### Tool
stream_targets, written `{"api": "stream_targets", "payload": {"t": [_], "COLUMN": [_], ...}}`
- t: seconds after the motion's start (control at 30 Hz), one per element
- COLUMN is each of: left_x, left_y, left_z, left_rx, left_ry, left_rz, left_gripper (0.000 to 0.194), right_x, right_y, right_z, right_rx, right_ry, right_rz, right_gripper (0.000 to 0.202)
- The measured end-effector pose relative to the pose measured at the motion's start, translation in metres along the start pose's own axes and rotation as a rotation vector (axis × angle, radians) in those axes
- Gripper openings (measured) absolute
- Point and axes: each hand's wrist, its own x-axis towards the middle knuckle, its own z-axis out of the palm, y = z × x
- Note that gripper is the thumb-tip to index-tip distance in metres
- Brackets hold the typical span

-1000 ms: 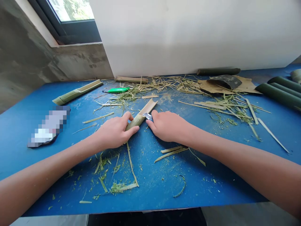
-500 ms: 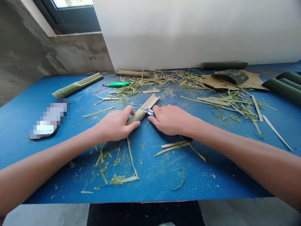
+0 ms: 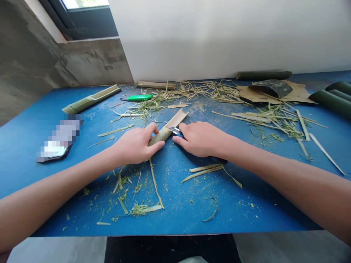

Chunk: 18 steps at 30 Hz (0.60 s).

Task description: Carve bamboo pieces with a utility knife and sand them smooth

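Bamboo piece (image 3: 160, 136) lies mid-tabletop (image 3: 181, 215), open trough (image 3: 177, 117) toward one o'clock; your left fingers (image 3: 157, 147) grip its rounded near end, right fingers (image 3: 179, 141) closed round the knife (image 3: 176, 131). Probably light, stiff, slick-skinned, with splinter-prone rims; best held at that rounded end, behind the blade.

Both hands (image 3: 137, 143) (image 3: 201, 140) work bamboo (image 3: 177, 118) with a blade (image 3: 175, 130).

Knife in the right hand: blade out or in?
Out: the blade shows beyond the grip of the right hand, its tip at the cut in the bamboo piece.
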Motion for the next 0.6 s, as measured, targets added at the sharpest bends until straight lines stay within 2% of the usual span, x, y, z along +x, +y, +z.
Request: {"api": "stream_targets", "payload": {"t": [0.27, 0.6], "left_x": [-0.001, 0.003], "left_y": [-0.003, -0.003], "left_z": [0.003, 0.003], "left_rx": [-0.044, -0.060], "left_ry": [0.013, -0.022], "left_rz": [0.000, -0.021], "left_gripper": [0.037, 0.038], "right_x": [-0.011, -0.006], "right_y": [-0.024, -0.016], "right_z": [0.008, 0.011], "right_rx": [-0.062, -0.088], "right_ry": [0.104, 0.084], "right_rz": [0.156, 0.064], "right_gripper": [0.042, 0.045]}}
